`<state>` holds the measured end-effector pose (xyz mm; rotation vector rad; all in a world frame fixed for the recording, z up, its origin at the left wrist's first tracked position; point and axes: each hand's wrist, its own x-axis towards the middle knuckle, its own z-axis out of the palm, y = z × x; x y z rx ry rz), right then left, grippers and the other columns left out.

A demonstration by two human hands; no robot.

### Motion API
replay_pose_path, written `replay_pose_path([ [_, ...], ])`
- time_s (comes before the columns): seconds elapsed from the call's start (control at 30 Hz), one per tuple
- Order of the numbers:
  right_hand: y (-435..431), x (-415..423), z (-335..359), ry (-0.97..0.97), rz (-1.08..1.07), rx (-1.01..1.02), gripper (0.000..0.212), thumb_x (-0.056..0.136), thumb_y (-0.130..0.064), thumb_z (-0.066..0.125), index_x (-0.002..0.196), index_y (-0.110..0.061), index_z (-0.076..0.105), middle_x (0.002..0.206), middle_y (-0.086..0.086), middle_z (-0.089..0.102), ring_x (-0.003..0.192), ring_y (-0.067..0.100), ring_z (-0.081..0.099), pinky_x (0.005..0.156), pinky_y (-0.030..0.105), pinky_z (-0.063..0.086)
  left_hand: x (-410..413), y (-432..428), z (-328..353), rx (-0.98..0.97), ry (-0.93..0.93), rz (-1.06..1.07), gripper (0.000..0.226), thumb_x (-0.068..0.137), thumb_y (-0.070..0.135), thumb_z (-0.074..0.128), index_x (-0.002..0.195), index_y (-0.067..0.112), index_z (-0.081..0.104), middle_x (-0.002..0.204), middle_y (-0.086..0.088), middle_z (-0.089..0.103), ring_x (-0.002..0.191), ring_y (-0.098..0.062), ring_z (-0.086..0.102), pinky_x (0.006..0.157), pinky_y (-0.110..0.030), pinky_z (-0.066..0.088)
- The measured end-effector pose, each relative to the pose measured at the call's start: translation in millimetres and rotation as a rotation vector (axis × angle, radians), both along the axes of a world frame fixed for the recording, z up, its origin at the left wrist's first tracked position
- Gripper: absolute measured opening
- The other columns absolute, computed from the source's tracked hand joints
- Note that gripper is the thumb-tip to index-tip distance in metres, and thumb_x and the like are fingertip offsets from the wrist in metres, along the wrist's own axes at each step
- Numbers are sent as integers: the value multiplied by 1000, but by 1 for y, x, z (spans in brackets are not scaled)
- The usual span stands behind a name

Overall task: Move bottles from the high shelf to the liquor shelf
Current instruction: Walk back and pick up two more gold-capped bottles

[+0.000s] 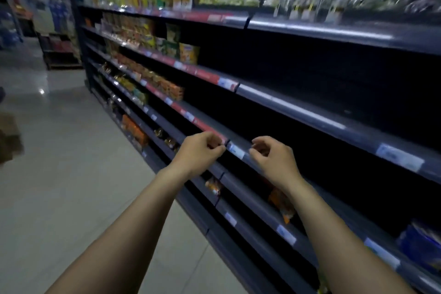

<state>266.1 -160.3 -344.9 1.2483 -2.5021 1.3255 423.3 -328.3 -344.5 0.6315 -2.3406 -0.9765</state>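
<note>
Bottles (298, 0), tall glass, stand high; left hand (200, 153) curled, grip unclear; right hand (272, 159) loosely curled, empty.

Single wide-angle view from the wearer's head, facing forward and down along a shop aisle. The shelving unit (298, 112) runs obliquely from far left to near right, with the floor (59, 174) at left. Both forearms enter from the bottom edge, placing the left hand (200, 153) and right hand (272, 160) near the lens, while the bottles (307, 0) stand high and blurred at upper right.
</note>
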Motion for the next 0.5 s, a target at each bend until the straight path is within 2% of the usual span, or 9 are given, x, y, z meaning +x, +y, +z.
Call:
replay_pose_path([
  [0.07, -38, -30, 36, 63, -67, -50, 21, 90, -29, 75, 112, -27, 74, 94, -18, 73, 87, -7, 65, 76, 4, 43, -39, -43, 33, -48, 56, -48, 21, 91, 46, 67, 107, 33, 68, 96, 20, 66, 87, 6, 61, 70, -14, 44],
  [0.17, -72, -66, 82, 135, -129, -132, 18, 89, -28, 75, 107, -28, 73, 93, -16, 74, 89, -3, 67, 85, 19, 51, -91, -83, 73, -75, 164, -91, 18, 89, 43, 70, 105, 34, 70, 95, 20, 69, 88, 7, 62, 75, -16, 46],
  [0.27, -94, -114, 128, 235, -222, -206, 21, 88, -26, 77, 108, -27, 74, 92, -14, 75, 89, 4, 70, 86, 22, 52, -156, -112, 113, -123, 262, -141, 15, 87, 42, 71, 99, 33, 70, 90, 21, 70, 83, 8, 63, 76, -14, 47],
  [0.33, -97, -146, 159, 306, -276, -249, 23, 87, -26, 78, 109, -28, 74, 92, -16, 75, 89, 3, 69, 84, 19, 51, -200, -118, 146, -162, 336, -194, 15, 86, 41, 73, 97, 31, 71, 88, 17, 71, 81, 2, 66, 75, -18, 50],
  [0.4, -96, -176, 188, 400, -332, -288, 22, 86, -27, 78, 108, -25, 74, 90, -14, 75, 86, 7, 70, 85, 22, 51, -242, -120, 179, -225, 427, -218, 14, 86, 37, 75, 95, 27, 73, 84, 15, 71, 77, -4, 67, 76, -23, 53],
  [0.5, -90, -214, 231, 520, -390, -338, 20, 87, -28, 77, 106, -21, 75, 87, -10, 74, 81, 11, 70, 81, 25, 53, -293, -115, 231, -299, 551, -255, 6, 89, 36, 71, 90, 31, 68, 80, 23, 66, 76, 5, 63, 68, -14, 47],
])
